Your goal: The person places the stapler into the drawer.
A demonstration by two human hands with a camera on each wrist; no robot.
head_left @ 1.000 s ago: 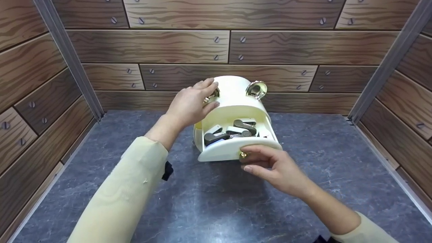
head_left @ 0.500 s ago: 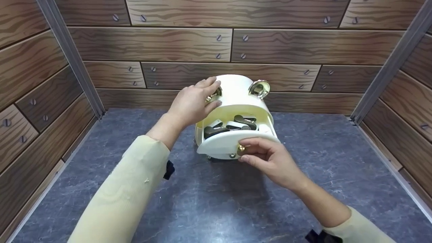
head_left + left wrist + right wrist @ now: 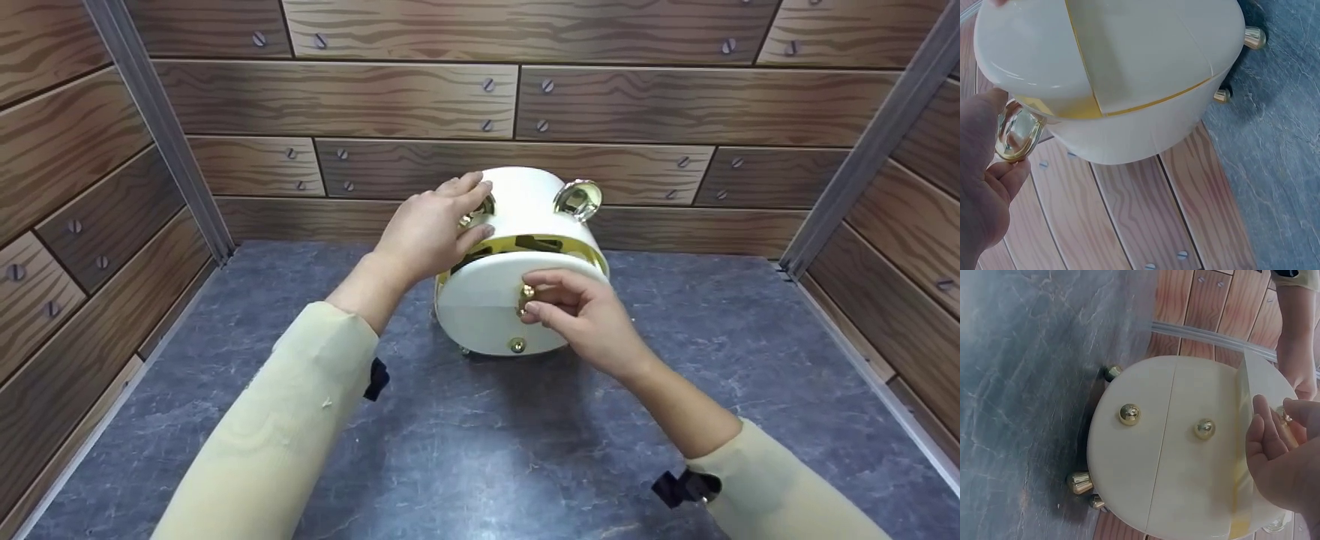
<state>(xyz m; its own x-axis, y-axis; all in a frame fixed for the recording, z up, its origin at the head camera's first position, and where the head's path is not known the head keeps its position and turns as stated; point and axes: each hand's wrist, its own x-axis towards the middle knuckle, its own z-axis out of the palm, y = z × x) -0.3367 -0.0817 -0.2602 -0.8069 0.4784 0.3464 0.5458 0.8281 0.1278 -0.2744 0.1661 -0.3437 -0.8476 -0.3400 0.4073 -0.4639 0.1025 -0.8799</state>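
Observation:
A rounded white drawer cabinet (image 3: 517, 199) stands on the table with a gold ear-like disc (image 3: 579, 199) at its top right. My left hand (image 3: 424, 232) rests at its top left, with the fingers and thumb about the other gold disc (image 3: 1019, 132). In front, my right hand (image 3: 589, 319) pinches the gold knob (image 3: 528, 291) of the top drawer (image 3: 480, 292). That drawer is nearly closed; dark items (image 3: 536, 243) peek through the gap above its front. Two lower drawers, each with its own gold knob, show in the right wrist view, the lowest knob (image 3: 1130, 414) unobstructed.
The cabinet stands on short gold feet (image 3: 1080, 482). Under it lies a dark marbled tabletop (image 3: 450, 450). Wood-patterned panels (image 3: 420, 101) wall the back and both sides, with grey metal posts (image 3: 161, 127) at the corners.
My right hand has moved away from me, pushing the top drawer inward. The dark and white items inside have mostly gone from view. My left hand has kept its place on the cabinet.

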